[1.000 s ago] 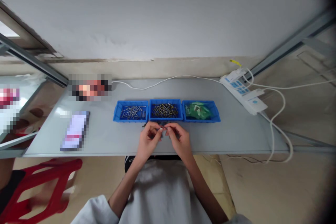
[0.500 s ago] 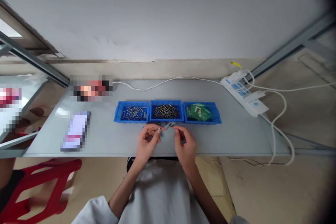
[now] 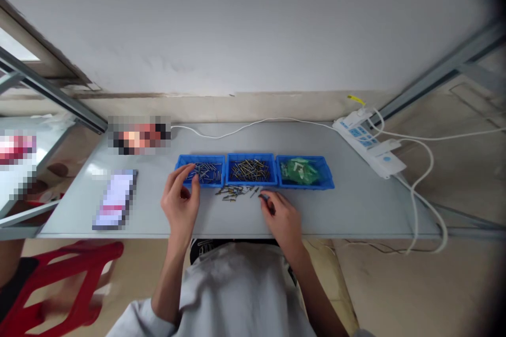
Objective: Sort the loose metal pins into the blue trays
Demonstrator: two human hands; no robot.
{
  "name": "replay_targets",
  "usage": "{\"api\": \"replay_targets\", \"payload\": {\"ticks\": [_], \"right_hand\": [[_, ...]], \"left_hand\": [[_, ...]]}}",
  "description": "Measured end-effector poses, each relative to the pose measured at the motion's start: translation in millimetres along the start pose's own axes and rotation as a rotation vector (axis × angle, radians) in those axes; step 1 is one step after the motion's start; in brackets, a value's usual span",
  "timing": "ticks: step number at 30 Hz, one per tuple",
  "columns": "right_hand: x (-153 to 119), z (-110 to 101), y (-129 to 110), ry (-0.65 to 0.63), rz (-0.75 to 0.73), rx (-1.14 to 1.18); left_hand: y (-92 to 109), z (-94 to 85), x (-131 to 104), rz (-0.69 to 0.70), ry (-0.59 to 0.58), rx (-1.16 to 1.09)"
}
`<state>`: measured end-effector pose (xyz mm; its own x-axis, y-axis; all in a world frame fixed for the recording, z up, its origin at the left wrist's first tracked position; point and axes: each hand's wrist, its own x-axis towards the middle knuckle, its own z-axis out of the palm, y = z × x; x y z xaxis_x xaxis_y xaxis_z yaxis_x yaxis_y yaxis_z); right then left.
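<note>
My left hand (image 3: pixel 179 200) is over the front left of the left blue bin (image 3: pixel 201 186), its thumb and fingers apart. Loose slim silver pins (image 3: pixel 203 171) lie in that bin. Just right of the small parts on the table, my right hand (image 3: pixel 282 216) pinches a small dark piece (image 3: pixel 262 197), mostly hidden by the fingers. Several short thin metal parts (image 3: pixel 231 192), dark with brass-coloured bits, lie in front of the bins. The middle blue bin (image 3: pixel 251 183) holds a heap of dark and brass-coloured metal pins (image 3: pixel 250 170).
The right blue bin (image 3: pixel 306 186) holds a green plastic bag (image 3: pixel 301 171). A white power strip (image 3: pixel 369 142) with cables lies at the table's right. A phone (image 3: pixel 114 199) lies at the left, and a red stool (image 3: pixel 71 284) stands below.
My left hand has moved left and apart from the right, over to the left bin, and its fingers have opened. The right hand stays near the loose parts, still pinching.
</note>
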<state>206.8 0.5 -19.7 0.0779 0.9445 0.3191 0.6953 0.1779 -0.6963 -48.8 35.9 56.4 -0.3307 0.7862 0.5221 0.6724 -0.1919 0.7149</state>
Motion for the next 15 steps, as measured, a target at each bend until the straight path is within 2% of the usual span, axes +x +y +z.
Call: {"api": "replay_targets", "payload": {"ticks": [4,6,10,12,15], "right_hand": [[-0.5,-3.3,-2.5,-0.040,0.001,0.064],[-2.4,-4.8,-7.6,-0.069,0.001,0.120],[-7.2,-4.1,-25.8,-0.133,-0.007,0.264],[-7.8,-2.5,-34.3,-0.146,0.003,0.369],[-6.2,-0.5,-40.2,-0.151,0.020,0.477]], "left_hand": [[3.3,4.2,-28.2,-0.013,0.042,-0.111],[7.5,9.9,-47.7,-0.026,-0.081,-0.187],[18.8,27.3,-73.7,-0.075,-0.523,-0.404],[22.7,35.6,-77.3,-0.082,-0.608,-0.482],[22.9,43.1,-73.9,-0.092,-0.613,-0.500]]}}
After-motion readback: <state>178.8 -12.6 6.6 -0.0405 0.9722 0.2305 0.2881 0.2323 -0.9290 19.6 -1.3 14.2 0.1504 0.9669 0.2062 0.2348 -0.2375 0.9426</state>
